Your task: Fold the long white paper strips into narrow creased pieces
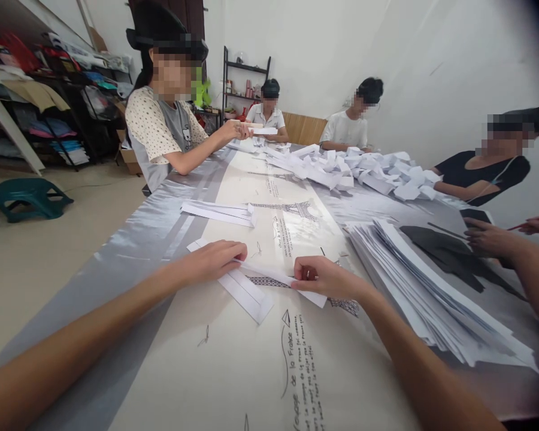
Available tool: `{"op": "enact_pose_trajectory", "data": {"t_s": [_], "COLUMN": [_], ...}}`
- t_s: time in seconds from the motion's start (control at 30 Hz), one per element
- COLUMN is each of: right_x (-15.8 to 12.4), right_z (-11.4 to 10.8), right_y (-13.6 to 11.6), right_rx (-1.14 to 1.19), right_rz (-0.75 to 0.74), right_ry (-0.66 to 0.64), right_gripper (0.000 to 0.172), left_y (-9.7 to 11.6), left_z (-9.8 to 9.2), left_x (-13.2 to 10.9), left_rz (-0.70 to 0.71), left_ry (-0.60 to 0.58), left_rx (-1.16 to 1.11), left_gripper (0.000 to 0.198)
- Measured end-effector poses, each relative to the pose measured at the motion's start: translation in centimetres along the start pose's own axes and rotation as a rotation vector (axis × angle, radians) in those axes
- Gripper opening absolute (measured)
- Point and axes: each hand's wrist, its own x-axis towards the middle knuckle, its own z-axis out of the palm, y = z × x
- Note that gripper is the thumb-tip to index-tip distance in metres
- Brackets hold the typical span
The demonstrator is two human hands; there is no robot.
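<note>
A narrow folded strip of white paper (314, 297) stretches between my hands, low over the printed table cover. My left hand (224, 258) pinches its left end. Fingers curled, my right hand (327, 278) grips the strip toward its right end, and the tip sticks out below. Another folded white strip (247, 293) lies slanted on the table, partly beneath my left hand. Farther out, several folded strips (215, 211) rest together.
To the right lies a thick fanned stack of white sheets (413, 293). Beyond it is a large heap of folded papers (354, 170). Co-workers sit around the table; one person's hands (242, 129) hold paper at the left. A green stool (31, 197) stands on the floor.
</note>
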Motion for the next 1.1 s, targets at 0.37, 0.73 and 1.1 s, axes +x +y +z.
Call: {"op": "enact_pose_trajectory", "data": {"t_s": [0.37, 0.73, 1.1], "right_x": [-0.4, 0.7, 1.2], "right_z": [-1.3, -1.5, -0.7], "right_y": [0.8, 2.9, 3.4], "right_rx": [0.169, 0.191, -0.222], "right_rz": [-0.121, -0.148, -0.323], "right_ry": [0.020, 0.239, 0.266], "right_gripper": [0.024, 0.023, 0.021], "left_y": [-1.7, -4.7, -5.1], "left_z": [-2.9, -2.9, 0.0], "left_x": [-0.5, -0.2, 0.1], "left_rz": [0.042, 0.066, 0.251], "left_ry": [-0.128, 0.011, 0.245], "left_rx": [-0.176, -0.323, 0.244], "left_gripper": [0.033, 0.034, 0.037]}}
